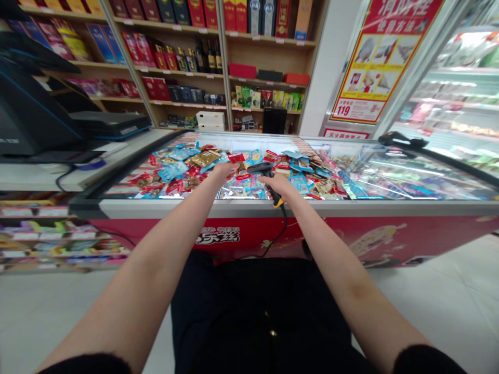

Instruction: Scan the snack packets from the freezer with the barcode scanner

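Observation:
My right hand (pixel 279 186) is wrapped round the grip of a black and yellow barcode scanner (pixel 260 168), whose head points left. A dark cable hangs from its handle over the freezer's front. Just left of it, my left hand (pixel 225 170) has its fingers closed at a small red snack packet (pixel 236 158); part of the grip is hidden. Both hands are over the freezer's glass top. A pile of red, blue and gold snack packets (pixel 173 170) lies left of my hands, and another pile of packets (pixel 319 179) lies to the right.
The chest freezer (pixel 351 209) stands across my front, with frozen goods under its glass at right. A black checkout machine (pixel 35 114) is on the counter at left. Shelves of boxes and bottles (pixel 268 36) rise behind. A dark object (pixel 403 140) rests on the freezer's back right edge.

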`<move>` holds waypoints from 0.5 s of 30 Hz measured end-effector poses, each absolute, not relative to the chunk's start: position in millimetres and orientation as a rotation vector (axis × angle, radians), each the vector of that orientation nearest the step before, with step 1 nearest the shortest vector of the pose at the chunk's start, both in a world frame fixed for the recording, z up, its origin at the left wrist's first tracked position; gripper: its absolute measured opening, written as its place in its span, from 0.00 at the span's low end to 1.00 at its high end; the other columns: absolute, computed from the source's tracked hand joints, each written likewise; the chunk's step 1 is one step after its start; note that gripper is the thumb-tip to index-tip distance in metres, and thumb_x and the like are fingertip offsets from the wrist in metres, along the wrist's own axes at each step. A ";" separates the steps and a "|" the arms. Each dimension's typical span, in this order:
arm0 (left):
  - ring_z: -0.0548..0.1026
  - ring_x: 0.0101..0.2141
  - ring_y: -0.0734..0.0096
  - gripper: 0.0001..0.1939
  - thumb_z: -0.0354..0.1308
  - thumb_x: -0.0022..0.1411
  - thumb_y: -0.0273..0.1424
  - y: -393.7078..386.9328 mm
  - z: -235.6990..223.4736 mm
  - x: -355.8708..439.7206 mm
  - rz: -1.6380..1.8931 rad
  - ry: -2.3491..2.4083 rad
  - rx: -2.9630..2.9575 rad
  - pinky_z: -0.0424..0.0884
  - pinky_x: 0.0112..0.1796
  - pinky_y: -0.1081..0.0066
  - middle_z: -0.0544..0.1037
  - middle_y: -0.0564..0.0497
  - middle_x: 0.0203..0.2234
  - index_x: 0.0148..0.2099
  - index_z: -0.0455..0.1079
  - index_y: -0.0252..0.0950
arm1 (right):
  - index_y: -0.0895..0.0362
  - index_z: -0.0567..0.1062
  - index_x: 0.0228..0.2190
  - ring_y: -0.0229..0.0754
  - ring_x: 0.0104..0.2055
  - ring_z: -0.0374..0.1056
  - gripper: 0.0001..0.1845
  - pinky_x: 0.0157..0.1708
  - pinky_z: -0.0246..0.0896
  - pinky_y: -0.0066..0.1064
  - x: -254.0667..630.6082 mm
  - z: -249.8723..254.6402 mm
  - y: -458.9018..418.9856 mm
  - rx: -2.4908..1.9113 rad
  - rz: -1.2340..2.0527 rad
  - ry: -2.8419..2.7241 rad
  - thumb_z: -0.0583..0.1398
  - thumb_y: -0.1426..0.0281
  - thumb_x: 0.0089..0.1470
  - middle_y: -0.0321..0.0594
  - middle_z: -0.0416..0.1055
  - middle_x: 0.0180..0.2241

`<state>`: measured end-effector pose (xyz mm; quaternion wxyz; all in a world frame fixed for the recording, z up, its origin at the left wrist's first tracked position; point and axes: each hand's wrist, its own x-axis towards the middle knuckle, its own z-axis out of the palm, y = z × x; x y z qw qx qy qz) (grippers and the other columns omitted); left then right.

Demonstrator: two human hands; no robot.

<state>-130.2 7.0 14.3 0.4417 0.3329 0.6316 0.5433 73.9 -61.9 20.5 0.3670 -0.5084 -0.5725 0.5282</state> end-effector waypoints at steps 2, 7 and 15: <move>0.65 0.20 0.81 0.17 0.71 0.55 0.23 6.8 16.5 -128.9 1.358 1.574 0.791 0.64 0.26 0.80 0.69 0.58 0.17 0.25 0.65 0.37 | 0.56 0.67 0.25 0.33 0.14 0.59 0.17 0.13 0.56 0.24 74.3 21.5 -62.8 -1.314 1.356 -1.481 0.65 0.73 0.64 0.29 0.64 0.15; 0.69 0.23 0.78 0.15 0.68 0.59 0.21 6.3 19.2 -129.8 1.358 1.581 0.771 0.68 0.29 0.77 0.72 0.56 0.20 0.26 0.66 0.37 | 0.56 0.66 0.25 0.32 0.14 0.59 0.18 0.13 0.55 0.24 76.3 23.3 -64.0 -1.296 1.368 -1.506 0.63 0.74 0.66 0.29 0.64 0.15; 0.71 0.25 0.76 0.16 0.75 0.51 0.23 3.9 18.3 -132.8 1.384 1.538 0.791 0.72 0.33 0.73 0.74 0.55 0.22 0.30 0.68 0.36 | 0.57 0.66 0.22 0.32 0.13 0.59 0.20 0.12 0.55 0.24 78.4 23.4 -64.4 -1.287 1.369 -1.531 0.63 0.74 0.66 0.30 0.63 0.15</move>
